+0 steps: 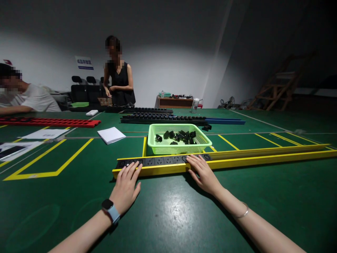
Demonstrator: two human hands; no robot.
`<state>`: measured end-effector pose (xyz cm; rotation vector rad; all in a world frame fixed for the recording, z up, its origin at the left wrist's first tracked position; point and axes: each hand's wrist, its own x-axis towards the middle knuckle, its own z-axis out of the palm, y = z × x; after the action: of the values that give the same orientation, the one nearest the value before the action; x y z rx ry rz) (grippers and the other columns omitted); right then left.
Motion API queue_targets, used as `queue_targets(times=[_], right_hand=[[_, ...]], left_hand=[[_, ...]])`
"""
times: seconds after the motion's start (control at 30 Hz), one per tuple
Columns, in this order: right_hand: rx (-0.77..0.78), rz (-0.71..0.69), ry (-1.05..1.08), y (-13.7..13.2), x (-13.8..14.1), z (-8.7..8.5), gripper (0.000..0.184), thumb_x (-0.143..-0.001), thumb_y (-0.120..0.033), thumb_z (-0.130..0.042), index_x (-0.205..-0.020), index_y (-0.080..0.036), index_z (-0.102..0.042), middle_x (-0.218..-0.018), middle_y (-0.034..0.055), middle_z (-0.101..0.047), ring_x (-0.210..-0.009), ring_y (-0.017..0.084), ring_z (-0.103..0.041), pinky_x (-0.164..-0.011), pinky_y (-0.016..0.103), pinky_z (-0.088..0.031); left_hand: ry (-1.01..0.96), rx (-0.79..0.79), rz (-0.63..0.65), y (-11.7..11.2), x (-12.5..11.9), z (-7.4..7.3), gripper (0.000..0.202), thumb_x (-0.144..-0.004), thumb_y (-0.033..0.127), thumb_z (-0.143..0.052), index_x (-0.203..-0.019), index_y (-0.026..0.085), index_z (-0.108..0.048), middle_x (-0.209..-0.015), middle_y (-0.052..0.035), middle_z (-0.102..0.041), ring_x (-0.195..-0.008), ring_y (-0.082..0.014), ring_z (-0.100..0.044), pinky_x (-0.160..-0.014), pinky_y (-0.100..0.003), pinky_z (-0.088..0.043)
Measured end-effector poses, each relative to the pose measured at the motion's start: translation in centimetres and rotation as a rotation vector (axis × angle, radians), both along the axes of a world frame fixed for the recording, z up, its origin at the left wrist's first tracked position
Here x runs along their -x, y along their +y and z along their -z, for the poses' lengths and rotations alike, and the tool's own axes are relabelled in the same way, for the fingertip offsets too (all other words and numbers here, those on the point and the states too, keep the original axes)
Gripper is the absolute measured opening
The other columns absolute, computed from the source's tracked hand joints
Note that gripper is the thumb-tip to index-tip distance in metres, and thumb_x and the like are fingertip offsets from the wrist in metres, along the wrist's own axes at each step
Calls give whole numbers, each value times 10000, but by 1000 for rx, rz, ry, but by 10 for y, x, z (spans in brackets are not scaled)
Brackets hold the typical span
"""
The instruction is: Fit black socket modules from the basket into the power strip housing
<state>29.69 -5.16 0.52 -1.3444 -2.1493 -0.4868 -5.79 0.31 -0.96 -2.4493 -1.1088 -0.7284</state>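
Note:
A long yellow channel (244, 160) lies across the green table in front of me. Black socket modules (163, 160) sit in a row inside its left part; the right part is bare. My left hand (125, 188) rests with fingers stretched over the channel's left end, fingertips touching the modules there. Farther right, my right hand (201, 174) lies with extended fingers over the front wall, its fingertips on the modules near the row's right end. Just behind the channel stands a light green plastic basket (179, 149) with several loose black modules (187, 136) in it.
Dark strips (163, 120) and a blue channel (223, 121) lie behind the basket. On the left are a red rail (52, 122), a white booklet (111, 135) and papers (44, 134). One person (119, 82) stands across the table; another (39, 98) is at the far left.

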Motion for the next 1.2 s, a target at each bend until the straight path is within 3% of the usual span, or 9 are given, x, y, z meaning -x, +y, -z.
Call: queue_targets(times=[0.23, 0.9, 1.2], right_hand=[[87, -45, -77, -1, 13, -1, 546, -935, -256, -444, -1453, -212, -276, -1412, 93, -467, -1332, 218, -396, -1135, 534, -265], [24, 66, -25, 4, 7, 6, 375, -925, -280, -465, -1295, -223, -493, -1280, 101, -544, -1216, 232, -488, -1123, 547, -266], [7, 146, 12, 5, 5, 8, 346, -925, -306, -467, -1251, -204, -524, -1219, 112, -555, -1176, 243, -507, -1122, 555, -258]], left_hand=[[-3, -8, 7, 1, 1, -1, 566, -875, 239, -473, -1420, 157, -344, -1436, -120, -434, -1320, -280, -379, -1086, -462, -286], [36, -10, -8, 1, 1, 0, 559, -882, 250, -472, -1416, 138, -351, -1434, -122, -429, -1321, -283, -360, -1083, -463, -288], [17, 0, -3, 1, 1, -1, 559, -877, 253, -478, -1412, 144, -360, -1429, -122, -438, -1320, -284, -368, -1082, -464, -289]])
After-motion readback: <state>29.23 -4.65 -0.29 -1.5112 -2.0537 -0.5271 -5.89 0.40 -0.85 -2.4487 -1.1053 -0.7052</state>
